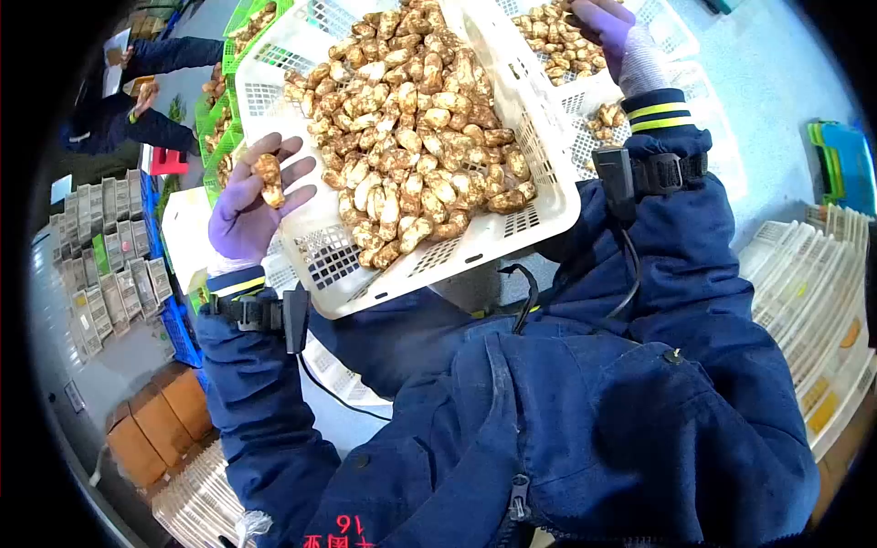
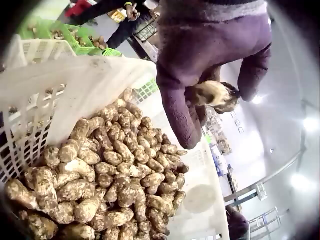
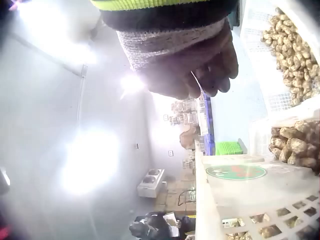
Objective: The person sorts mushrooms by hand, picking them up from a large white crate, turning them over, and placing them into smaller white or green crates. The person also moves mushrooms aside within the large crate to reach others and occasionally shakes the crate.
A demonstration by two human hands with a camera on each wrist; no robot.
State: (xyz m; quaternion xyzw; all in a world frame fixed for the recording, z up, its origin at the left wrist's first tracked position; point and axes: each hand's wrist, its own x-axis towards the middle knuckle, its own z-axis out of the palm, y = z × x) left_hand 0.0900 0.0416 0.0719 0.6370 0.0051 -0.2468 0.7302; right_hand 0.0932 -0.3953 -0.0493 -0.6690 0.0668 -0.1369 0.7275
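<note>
The left hand (image 1: 242, 203) is grasping a tuber (image 1: 270, 180) at the white crate's (image 1: 548, 187) left edge, its long axis roughly following that edge, one end pointing toward the near-left corner. The right hand (image 1: 605, 26) is hanging relaxed beyond the right edge. Pale-blue floor (image 1: 776, 57) is showing by stacked crates (image 1: 799, 315). The tuber is looking brown-mottled.

The left hand (image 1: 247, 205) is gloved in purple, and the tuber (image 1: 270, 180) in its fingers is mottled brown and cream. The right hand (image 1: 607, 27), far right, is purple too, its knitted cuff (image 1: 643, 64) grey-white. The large crate (image 1: 560, 203) is white, patterned with square holes; its pile of tubers (image 1: 411, 137) is blotched brown, tan and cream. The jacket (image 1: 585, 393) is navy with red lettering (image 1: 345, 525), its wristbands (image 1: 660, 115) black with yellow stripes. Far left, baskets (image 1: 230, 57) are bright green; near left, boxes (image 1: 151, 438) are orange-brown. The floor (image 1: 767, 91) is pale blue.
</note>
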